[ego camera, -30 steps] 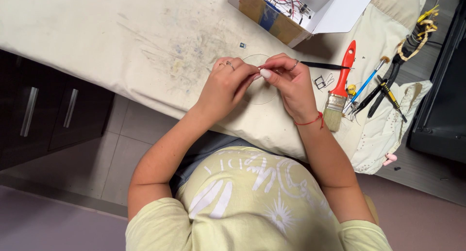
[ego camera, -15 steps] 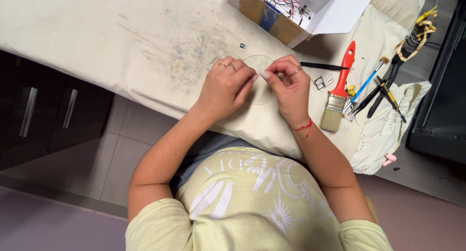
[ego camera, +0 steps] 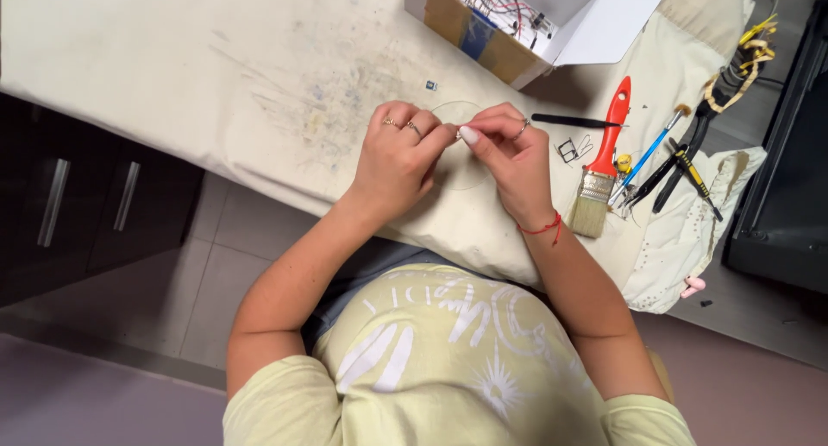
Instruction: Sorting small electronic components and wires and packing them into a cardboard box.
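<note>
At bottom of frame: person's torso in pale yellow-green shirt w/ white print [ego camera: 448, 360], both forearms running up toward frame centre.

Centre: left hand [ego camera: 397, 157], rings on two fingers; fingers curled, tips pressed together at the meeting point w/ the other hand. Right hand [ego camera: 513, 157], red thread at wrist, ring on one finger; thumb and forefinger pinched close. Both hands touching at fingertips.

Item in hand: thin wire loop [ego camera: 454, 109], pale, roughly circular, hard to make out vs. the cloth. Its arc shows just above the fingertips; lower part appears to pass under the hands. Held at the pinch point betw. both hands. What exactly is nipped there is too small to tell.

Progress (judgement): loop looks already formed; work at the join seems ongoing, not finished. Nothing set aside as done.

Surface: cream cloth [ego camera: 172, 58] over table, stained w/ scribble marks upper centre-left.

Right of hands: black pen-like stick [ego camera: 573, 120], small wire clips [ego camera: 574, 148], paintbrush w/ red handle [ego camera: 604, 157], blue-handled thin brush [ego camera: 651, 151], dark pliers/tools [ego camera: 690, 166].

Upper centre-right: cardboard box [ego camera: 483, 32] w/ wires inside, white flap open.

Left edge: dark cabinet [ego camera: 78, 196], tiled floor below.
</note>
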